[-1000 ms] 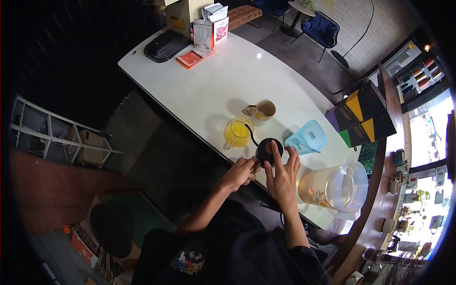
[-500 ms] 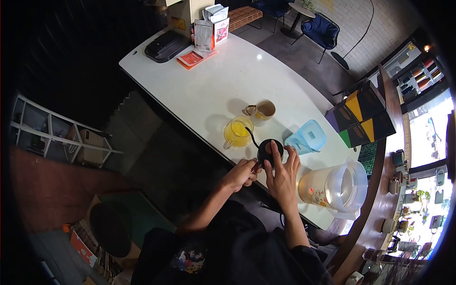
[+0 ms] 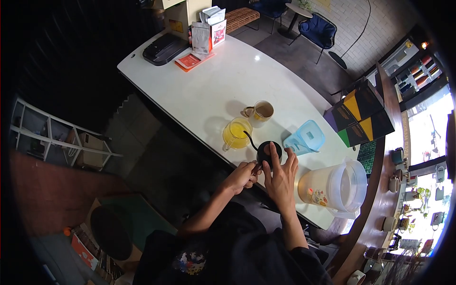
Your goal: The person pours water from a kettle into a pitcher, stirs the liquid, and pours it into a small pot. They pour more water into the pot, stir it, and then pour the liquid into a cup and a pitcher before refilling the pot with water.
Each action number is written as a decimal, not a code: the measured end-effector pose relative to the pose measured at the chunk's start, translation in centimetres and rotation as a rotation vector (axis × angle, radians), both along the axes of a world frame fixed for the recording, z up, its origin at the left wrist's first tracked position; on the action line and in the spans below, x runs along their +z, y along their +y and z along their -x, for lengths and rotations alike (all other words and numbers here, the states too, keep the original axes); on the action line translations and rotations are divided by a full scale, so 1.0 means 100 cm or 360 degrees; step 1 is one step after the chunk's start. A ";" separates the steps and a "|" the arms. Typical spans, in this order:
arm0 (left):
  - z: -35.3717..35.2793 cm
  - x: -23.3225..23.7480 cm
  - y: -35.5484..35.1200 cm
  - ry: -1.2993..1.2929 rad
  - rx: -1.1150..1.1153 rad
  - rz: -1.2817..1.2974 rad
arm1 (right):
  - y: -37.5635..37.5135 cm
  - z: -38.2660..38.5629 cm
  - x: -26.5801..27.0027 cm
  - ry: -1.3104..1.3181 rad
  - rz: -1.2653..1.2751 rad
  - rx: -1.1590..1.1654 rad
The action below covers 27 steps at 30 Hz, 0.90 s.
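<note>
A black gooseneck kettle is tilted near the table's front edge, its thin curved spout over a glass pitcher with yellow liquid inside. My left hand is wrapped round the kettle's handle. Fingers of my right hand rest on the kettle's lid, spread and pressing lightly from above. Behind the pitcher stands a mug with a brownish rim. To the right of the kettle is a translucent blue container. Whether liquid leaves the spout is too small to tell.
A large clear plastic jug with a floral print stands close to my right forearm. Dark boxes with yellow panels line the right side. At the table's far end are a black device, an orange packet and pouches.
The view has shifted very slightly. Both hands and the kettle keep nearly the same place over the pitcher.
</note>
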<state>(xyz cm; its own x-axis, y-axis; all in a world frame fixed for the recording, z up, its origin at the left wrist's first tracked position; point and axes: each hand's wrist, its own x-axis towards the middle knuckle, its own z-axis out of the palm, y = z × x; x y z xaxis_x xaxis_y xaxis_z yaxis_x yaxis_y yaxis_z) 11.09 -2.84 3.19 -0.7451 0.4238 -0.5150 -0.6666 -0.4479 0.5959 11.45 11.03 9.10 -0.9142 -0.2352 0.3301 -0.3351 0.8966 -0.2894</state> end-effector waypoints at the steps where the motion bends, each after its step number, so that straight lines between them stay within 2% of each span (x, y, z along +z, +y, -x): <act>1: 0.001 -0.001 -0.001 0.0001 -0.0012 0.0003 | -0.002 -0.001 0.000 0.0001 0.0003 -0.0012; 10: 0.009 -0.012 0.001 0.0051 -0.0130 0.0100 | -0.025 -0.009 -0.006 -0.0287 0.0017 -0.0455; 14: 0.010 -0.020 0.002 0.0151 -0.0220 0.0109 | -0.032 -0.008 -0.013 -0.0385 0.0230 -0.0543; 16: 0.010 -0.021 0.005 0.0136 -0.0205 0.0286 | -0.035 -0.008 -0.017 -0.0406 0.0321 -0.0566; 18: 0.010 -0.025 0.006 0.0180 -0.0225 0.0356 | -0.037 -0.008 -0.018 -0.0620 0.0379 -0.0634; 24: 0.008 -0.046 0.007 0.0214 -0.0216 0.0364 | -0.041 -0.010 -0.051 -0.0396 0.0532 -0.0572; 27: 0.004 -0.056 0.011 0.0202 -0.0188 0.0290 | -0.043 -0.010 -0.057 -0.0448 0.0636 -0.0622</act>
